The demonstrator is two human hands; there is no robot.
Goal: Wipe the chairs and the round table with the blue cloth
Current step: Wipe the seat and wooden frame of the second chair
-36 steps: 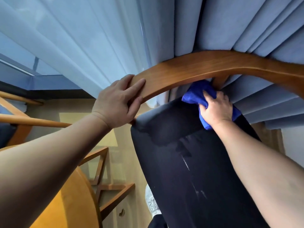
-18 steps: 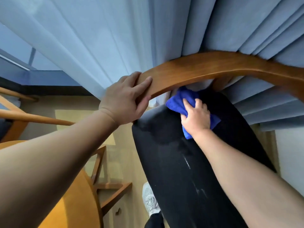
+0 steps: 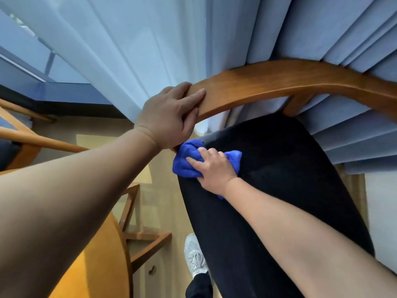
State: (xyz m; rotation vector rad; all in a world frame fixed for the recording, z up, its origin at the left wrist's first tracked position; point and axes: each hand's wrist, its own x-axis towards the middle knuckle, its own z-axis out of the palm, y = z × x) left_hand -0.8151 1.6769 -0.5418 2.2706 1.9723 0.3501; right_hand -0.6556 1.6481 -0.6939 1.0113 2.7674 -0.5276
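Note:
A chair with a curved wooden backrest and a black padded seat stands in front of me. My left hand grips the left end of the backrest rail, fingers curled over its top. My right hand holds the bunched blue cloth and presses it on the seat's far left corner, just below my left hand. The edge of the round wooden table shows at the lower left, partly hidden by my left forearm.
Pale blue curtains hang right behind the chair. A second wooden chair stands at the left. The table's wooden base struts and my white shoe are on the light floor between table and chair.
My right hand slid the blue cloth leftward across the back of the seat, from under the backrest's middle to the seat's left corner. My left hand kept its grip on the rail.

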